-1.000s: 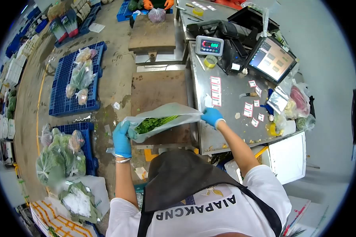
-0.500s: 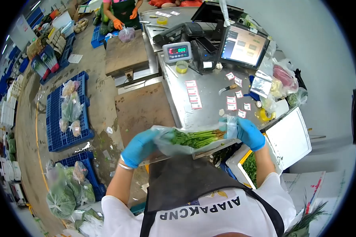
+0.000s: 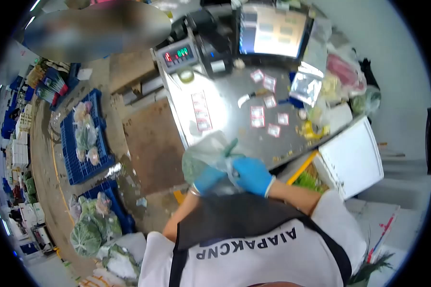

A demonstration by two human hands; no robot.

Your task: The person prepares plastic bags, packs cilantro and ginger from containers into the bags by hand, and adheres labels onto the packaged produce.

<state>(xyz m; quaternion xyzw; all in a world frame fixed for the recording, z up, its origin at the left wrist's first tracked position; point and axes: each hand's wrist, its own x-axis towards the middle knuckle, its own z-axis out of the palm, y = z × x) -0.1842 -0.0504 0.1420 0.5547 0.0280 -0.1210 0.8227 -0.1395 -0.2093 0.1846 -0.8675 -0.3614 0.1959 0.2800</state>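
Note:
A clear plastic bag (image 3: 199, 155) with leafy greens inside hangs in front of my apron, over the near edge of the metal table. My right hand (image 3: 252, 176), in a blue glove, is closed around the gathered neck of the bag. Against the bag's lower side, my left hand (image 3: 209, 180) grips the plastic; its fingers are partly hidden and blurred. The greens show only as a dim green mass through the film.
On the metal table (image 3: 225, 112) lie label strips (image 3: 201, 111), a curved knife (image 3: 251, 97) and tape (image 3: 315, 129). A scale display (image 3: 177, 55) and monitor (image 3: 271, 32) stand behind. An open foam box (image 3: 323, 174) is at right; blue pallets (image 3: 74, 153) lie left.
The bag was held stretched sideways between both hands. Now it is turned and bunched, with my hands close together at its neck. My view has shifted.

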